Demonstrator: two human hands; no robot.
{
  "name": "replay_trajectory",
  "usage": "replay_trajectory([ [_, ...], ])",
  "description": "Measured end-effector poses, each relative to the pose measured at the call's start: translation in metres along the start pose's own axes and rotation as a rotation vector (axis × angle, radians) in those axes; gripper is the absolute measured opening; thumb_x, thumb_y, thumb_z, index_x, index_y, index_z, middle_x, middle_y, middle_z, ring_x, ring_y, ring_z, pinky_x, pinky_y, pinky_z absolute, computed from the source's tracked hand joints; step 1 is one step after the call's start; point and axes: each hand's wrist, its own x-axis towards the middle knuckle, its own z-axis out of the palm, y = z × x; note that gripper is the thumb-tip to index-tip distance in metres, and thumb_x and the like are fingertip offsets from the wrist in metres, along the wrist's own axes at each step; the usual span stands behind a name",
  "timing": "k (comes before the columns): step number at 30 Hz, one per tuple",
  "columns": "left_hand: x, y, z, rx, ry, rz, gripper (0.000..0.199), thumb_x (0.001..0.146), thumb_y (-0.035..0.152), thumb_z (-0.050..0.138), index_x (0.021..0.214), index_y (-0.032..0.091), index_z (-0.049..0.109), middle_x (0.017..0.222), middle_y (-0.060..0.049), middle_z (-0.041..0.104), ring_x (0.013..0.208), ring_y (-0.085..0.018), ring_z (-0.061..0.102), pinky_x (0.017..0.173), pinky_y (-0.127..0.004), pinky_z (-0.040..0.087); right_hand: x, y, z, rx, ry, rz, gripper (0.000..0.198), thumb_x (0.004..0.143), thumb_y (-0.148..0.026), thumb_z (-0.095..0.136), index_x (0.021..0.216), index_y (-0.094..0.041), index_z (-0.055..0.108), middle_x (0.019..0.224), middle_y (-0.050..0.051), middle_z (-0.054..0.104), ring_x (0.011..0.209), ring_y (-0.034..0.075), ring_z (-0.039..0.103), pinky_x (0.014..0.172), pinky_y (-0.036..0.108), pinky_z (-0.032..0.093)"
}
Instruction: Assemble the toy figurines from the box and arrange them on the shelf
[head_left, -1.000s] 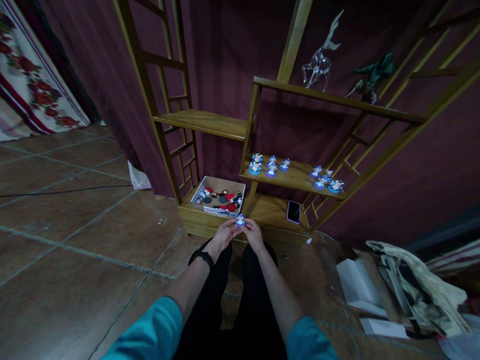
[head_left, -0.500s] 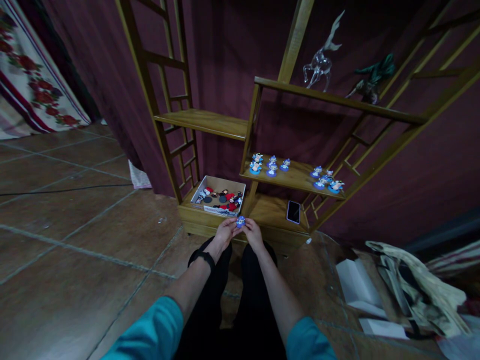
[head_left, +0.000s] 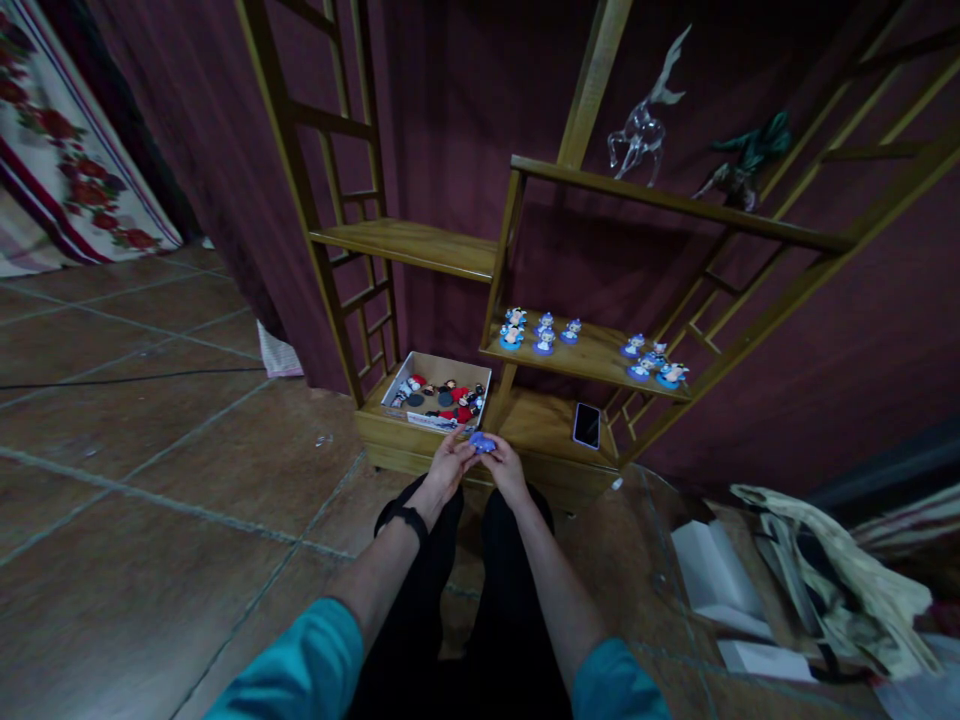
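Fingers (head_left: 498,456) pinching purple figurine (head_left: 482,442), forearms (head_left: 556,565) outstretched

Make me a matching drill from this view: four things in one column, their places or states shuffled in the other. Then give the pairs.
Things
1. Left hand and right hand
2. Phone
3. Clear statuette
4. Shallow box

Places or states
A. Stands on the upper shelf, beside a dark green statuette
B. Sits on the left of the bottom board, with red-and-black figures inside
C. Together hold a small purple figurine
D. Lies flat, dark screen up, on the right of the bottom board

Right pairs
1-C, 2-D, 3-A, 4-B
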Motion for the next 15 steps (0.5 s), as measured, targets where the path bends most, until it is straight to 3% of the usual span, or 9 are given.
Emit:
replay_trajectory([
  [5,0.001,0.001,-0.001,0.012,-0.073,-0.069,0.041,0.060,0.007,0.070,0.100,0.013,0.061,0.095,-0.010,0.067,0.086,-0.018,0.062,0.082,-0.032,0.047,0.001,-0.001,-0.001,0.018,0.000,-0.046,0.038,0.063,-0.022,0.063,0.101,-0.023,0.060,0.113,0.003,0.061,0.101,0.020,0.058,0.093,0.035,0.042],
  [11,-0.001,0.002,0.002,0.047,-0.014,-0.049,0.024,0.060,0.014,0.072,0.083,0.010,0.065,0.080,-0.009,0.069,0.077,-0.017,0.064,0.079,-0.032,0.048,-0.003,-0.009,0.000,0.056,-0.007,-0.046,0.038,0.061,-0.022,0.064,0.099,-0.023,0.061,0.126,0.003,0.052,0.109,0.021,0.053,0.094,0.034,0.042],
  [15,-0.002,0.000,0.002,0.039,0.022,-0.001,0.023,0.056,0.012,0.075,0.076,0.011,0.063,0.073,-0.006,0.068,0.072,-0.015,0.064,0.078,-0.031,0.048,-0.004,-0.008,0.000,0.102,-0.001,-0.022,0.044,0.061,-0.019,0.063,0.104,-0.023,0.058,0.115,0.003,0.059,0.099,0.019,0.058,0.090,0.033,0.044],
])
